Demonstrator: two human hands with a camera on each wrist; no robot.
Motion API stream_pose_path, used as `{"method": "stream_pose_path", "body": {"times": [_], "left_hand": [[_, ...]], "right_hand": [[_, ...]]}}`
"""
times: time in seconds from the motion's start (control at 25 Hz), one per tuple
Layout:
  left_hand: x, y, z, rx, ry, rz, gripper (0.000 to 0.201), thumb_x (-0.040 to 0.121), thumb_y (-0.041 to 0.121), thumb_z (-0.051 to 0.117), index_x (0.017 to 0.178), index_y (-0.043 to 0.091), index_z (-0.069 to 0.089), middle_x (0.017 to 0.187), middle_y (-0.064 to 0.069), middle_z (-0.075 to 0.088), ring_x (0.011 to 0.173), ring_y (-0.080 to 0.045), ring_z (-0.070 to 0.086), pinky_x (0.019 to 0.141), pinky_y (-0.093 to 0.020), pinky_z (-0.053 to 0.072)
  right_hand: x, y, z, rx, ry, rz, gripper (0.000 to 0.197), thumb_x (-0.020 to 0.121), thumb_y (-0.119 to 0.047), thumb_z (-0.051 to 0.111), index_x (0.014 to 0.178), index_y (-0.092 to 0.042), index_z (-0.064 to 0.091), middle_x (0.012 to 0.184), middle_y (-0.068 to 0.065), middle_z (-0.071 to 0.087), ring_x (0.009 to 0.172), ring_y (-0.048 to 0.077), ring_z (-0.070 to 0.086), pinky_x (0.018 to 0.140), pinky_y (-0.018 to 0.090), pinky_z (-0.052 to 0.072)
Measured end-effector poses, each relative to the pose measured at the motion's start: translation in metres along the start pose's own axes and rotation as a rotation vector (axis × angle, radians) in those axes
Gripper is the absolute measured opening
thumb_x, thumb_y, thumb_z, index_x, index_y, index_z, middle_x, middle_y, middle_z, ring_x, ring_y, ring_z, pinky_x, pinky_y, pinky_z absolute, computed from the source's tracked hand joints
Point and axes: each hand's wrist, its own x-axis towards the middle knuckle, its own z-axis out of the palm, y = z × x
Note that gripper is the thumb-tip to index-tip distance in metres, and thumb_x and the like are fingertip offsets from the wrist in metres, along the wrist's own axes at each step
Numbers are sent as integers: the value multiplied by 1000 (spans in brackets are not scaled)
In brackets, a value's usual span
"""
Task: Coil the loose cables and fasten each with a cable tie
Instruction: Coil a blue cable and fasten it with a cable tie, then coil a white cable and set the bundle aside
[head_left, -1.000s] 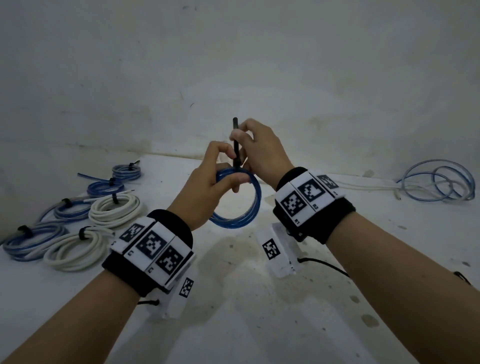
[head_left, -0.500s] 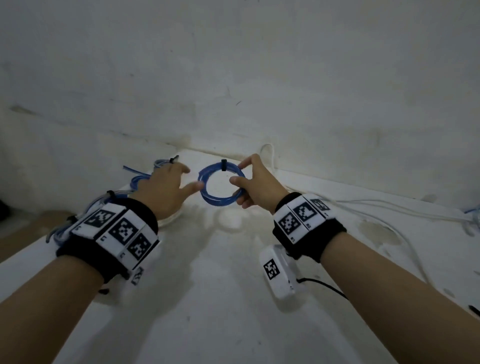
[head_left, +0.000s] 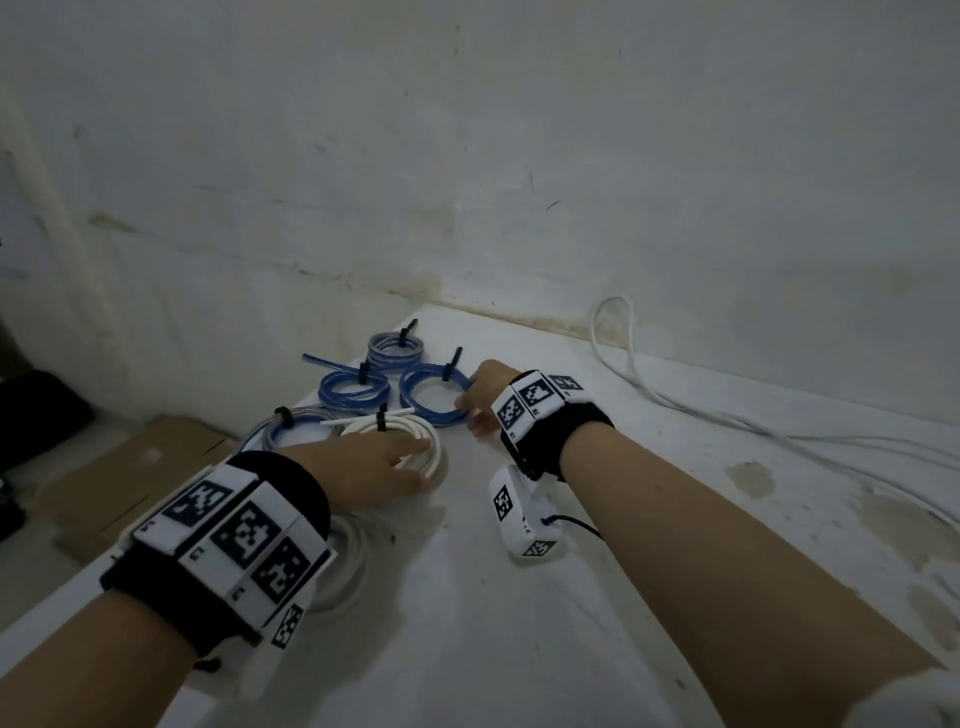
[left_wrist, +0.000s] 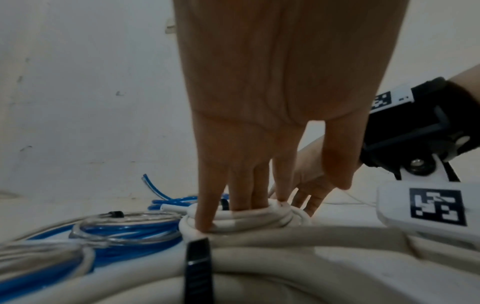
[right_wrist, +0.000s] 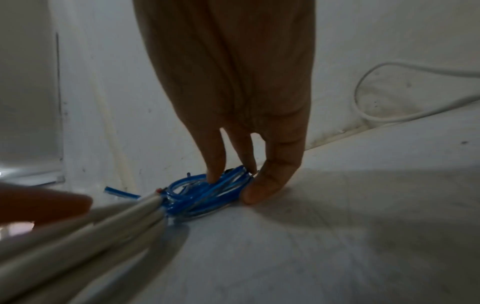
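- Resting on the white table (head_left: 623, 519), a tied blue coil (head_left: 434, 397) is pinched by the right hand (head_left: 485, 397).
- A white coil (head_left: 410, 441) is touched by straight fingers (left_wrist: 207, 201) of the left hand (head_left: 363, 467).

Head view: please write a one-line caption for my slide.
Right hand sets a tied blue coil beside finished coils; left hand rests on a white coil.

glossy blue cable coil (head_left: 434, 397) (plastic), stained table (head_left: 649, 519)
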Motion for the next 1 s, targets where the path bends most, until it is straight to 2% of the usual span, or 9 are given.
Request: {"method": "stream_pose_path", "body": {"times": [0.08, 0.2, 0.28, 0.32, 0.4, 0.6, 0.76, 0.88, 1.0], "left_hand": [[0, -1, -1, 87, -7, 25, 53, 97, 31, 39, 146, 23, 22, 154, -1, 24, 140, -17, 26, 108, -23, 22], [-3, 3, -4, 179, -15, 22, 50, 97, 29, 38, 145, 20, 25, 152, 1, 27, 139, -15, 27, 109, -21, 20], [-6, 11, -3, 221, -10, 5, 35, 97, 32, 35, 124, 11, 42, 130, 5, 46, 125, -12, 38, 107, -18, 18], [-6, 17, -1, 252, 7, 7, 32, 95, 39, 33, 112, 14, 44, 120, 7, 50, 117, -13, 41, 108, -20, 18], [-4, 31, 3, 278, 59, -21, 45, 92, 48, 36, 124, 17, 44, 136, -2, 45, 126, -21, 40, 111, -30, 24], [-10, 123, 26, 176, 129, 123, 53, 95, 41, 39, 142, 19, 28, 144, -12, 36, 131, -28, 36, 106, -34, 31], [-12, 210, 66, 110, 54, 283, 50, 95, 39, 41, 140, 17, 33, 144, -10, 38, 129, -25, 39, 104, -33, 32], [-11, 270, 99, 96, 8, 387, 48, 96, 37, 41, 138, 15, 36, 144, -8, 39, 129, -22, 41, 102, -30, 32], [-10, 320, 129, 104, -52, 453, 35, 97, 39, 37, 121, 15, 49, 127, -11, 50, 119, -23, 48, 89, -30, 38]], "right_hand": [[-4, -6, 3, -7, -57, 25, 26, 92, -20, 55, 103, 2, 55, 103, 20, 61, 94, 31, 59, 62, 30, 45], [-31, 6, -13, -46, -16, 11, 54, 94, -24, 51, 138, 0, 32, 134, 20, 46, 120, 34, 49, 82, 31, 46], [-62, 31, -37, -106, 4, 7, 55, 95, -24, 49, 143, -6, 27, 134, 13, 44, 118, 27, 47, 74, 18, 42], [-84, 47, -50, -167, 10, 11, 51, 95, -25, 48, 141, -7, 32, 131, 10, 46, 109, 24, 48, 73, 18, 41], [-123, 82, -76, -272, 21, 72, 44, 95, -26, 49, 134, -6, 42, 129, 10, 47, 95, 19, 45, 83, 25, 42], [-228, 176, -127, -407, 15, 358, 28, 94, -34, 50, 88, -7, 45, 75, 0, 44, 63, 15, 44, 51, 19, 30], [-301, 248, -133, -566, -129, 581, 49, 88, -50, 52, 108, -5, 54, 108, 10, 60, 97, 27, 60, 80, 33, 45], [-325, 280, -122, -543, -162, 593, 45, 82, -53, 60, 71, -10, 51, 73, 4, 56, 63, 19, 52, 67, 31, 43], [-332, 293, -123, -461, -140, 514, 31, 82, -36, 67, 81, -5, 60, 83, 9, 63, 71, 24, 56, 73, 36, 51]]}}
